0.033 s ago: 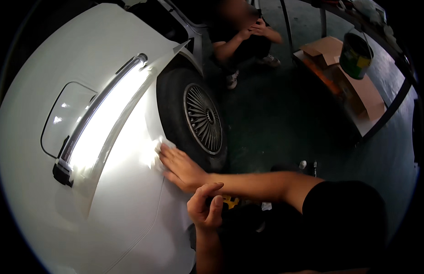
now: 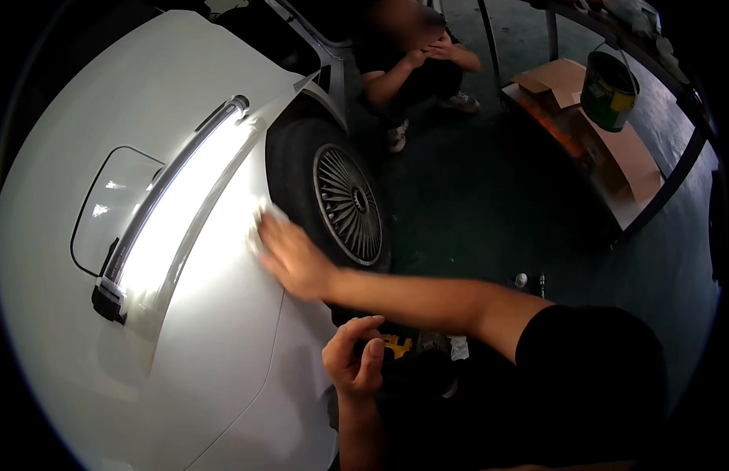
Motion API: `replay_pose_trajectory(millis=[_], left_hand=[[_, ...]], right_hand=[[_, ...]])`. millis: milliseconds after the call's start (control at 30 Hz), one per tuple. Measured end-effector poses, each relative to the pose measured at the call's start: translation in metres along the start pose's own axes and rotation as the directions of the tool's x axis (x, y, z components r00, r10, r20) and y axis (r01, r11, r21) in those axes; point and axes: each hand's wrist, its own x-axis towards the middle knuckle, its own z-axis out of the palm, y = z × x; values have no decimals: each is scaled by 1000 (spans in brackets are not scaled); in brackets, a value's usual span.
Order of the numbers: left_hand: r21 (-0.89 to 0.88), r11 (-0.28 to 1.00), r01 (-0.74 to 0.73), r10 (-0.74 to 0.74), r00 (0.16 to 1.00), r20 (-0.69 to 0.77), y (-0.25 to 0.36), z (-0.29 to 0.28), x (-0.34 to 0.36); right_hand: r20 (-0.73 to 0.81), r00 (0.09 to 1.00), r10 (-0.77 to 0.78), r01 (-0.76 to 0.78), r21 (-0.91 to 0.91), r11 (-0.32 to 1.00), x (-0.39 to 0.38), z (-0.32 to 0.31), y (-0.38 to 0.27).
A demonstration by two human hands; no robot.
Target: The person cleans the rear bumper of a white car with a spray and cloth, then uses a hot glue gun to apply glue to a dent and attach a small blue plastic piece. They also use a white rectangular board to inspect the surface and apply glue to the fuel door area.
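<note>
On the white car body (image 2: pixel 215 392), my right hand (image 2: pixel 295 259) lies over a white cloth (image 2: pixel 258 228), pressing it against the panel beside the wheel arch. Motion blurs the fingers, and most of the cloth is hidden under them. My left hand (image 2: pixel 354 357) hovers lower down by the panel's edge, thumb and fingers loosely curved and apart, with nothing visible in it. A long lit bar lamp (image 2: pixel 176 177) rests along the panel to the left of the cloth, throwing a bright glare over the surface.
A black tyre with a spoked wheel (image 2: pixel 349 202) stands right of the panel. Beyond it, another person (image 2: pixel 411 71) crouches, hands together. At the right, a rack (image 2: pixel 670 184) carries an open cardboard box (image 2: pixel 623 157) and a hanging bucket (image 2: pixel 608 102). A yellow object (image 2: pixel 396 345) lies behind my left hand.
My right hand has slid the cloth a short way up and left along the panel. My left hand keeps its place and shape.
</note>
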Motion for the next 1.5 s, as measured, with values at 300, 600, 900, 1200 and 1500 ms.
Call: replay_pose_trajectory(millis=[300, 600, 900, 1200, 1500], left_hand=[[-70, 977, -203, 199, 978, -61, 1, 8, 7], [104, 947, -303, 318, 924, -211, 6, 14, -2], [84, 952, -293, 305, 915, -266, -2, 14, -1], [38, 980, -193, 194, 915, -353, -47, 36, 9], [-46, 997, 62, -72, 965, -252, -26, 6, 13]], right_hand=[[-21, 998, 51, -50, 60, 997, -44, 11, -18], [-2, 999, 33, -33, -13, 999, 46, -15, -1], [22, 995, -95, 94, 44, 995, -87, 3, -29], [319, 644, 695, -745, 57, 665, -248, -147, -12], [-496, 866, -70, -324, -662, 676, -72, -569, -85]])
